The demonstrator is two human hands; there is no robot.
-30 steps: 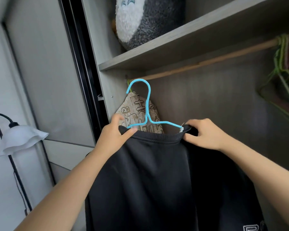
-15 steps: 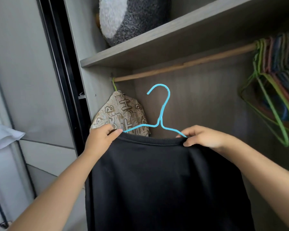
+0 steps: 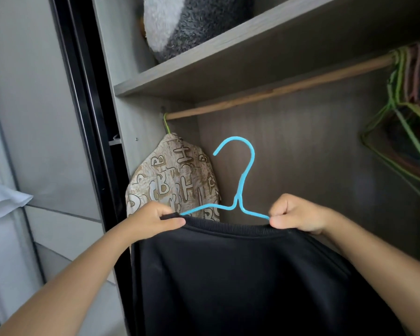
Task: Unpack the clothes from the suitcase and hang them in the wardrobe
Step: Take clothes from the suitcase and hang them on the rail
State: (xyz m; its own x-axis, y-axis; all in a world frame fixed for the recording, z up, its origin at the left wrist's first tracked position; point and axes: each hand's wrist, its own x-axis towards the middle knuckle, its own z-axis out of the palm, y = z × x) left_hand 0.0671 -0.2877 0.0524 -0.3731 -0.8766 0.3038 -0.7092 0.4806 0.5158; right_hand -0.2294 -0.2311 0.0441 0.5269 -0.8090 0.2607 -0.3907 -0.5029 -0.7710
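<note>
Head view: both hands hold up a black knit sweatshirt (image 3: 240,275) threaded on a thin blue wire hanger (image 3: 238,190) in front of the open wardrobe. Left hand (image 3: 153,220) pinches the ribbed collar at the left end of the hanger's arm, fingers curled round cloth; right hand (image 3: 298,214) pinches the collar and the wire's right end together. Hanger hook stands upright between the hands, its open side facing left, and it sits well below the round wooden rail (image 3: 277,89), which runs from the lower left up to the right under the grey wardrobe shelf (image 3: 228,57). My judgement is that the coming move turns on this gap: the hook must rise and go over the rail's bare middle stretch. That stretch lies between a beige letter-patterned shirt (image 3: 172,180) at the rail's left end and a bunch of empty coloured wire hangers (image 3: 407,112) at the right end. Both hands seem equally near.
</note>
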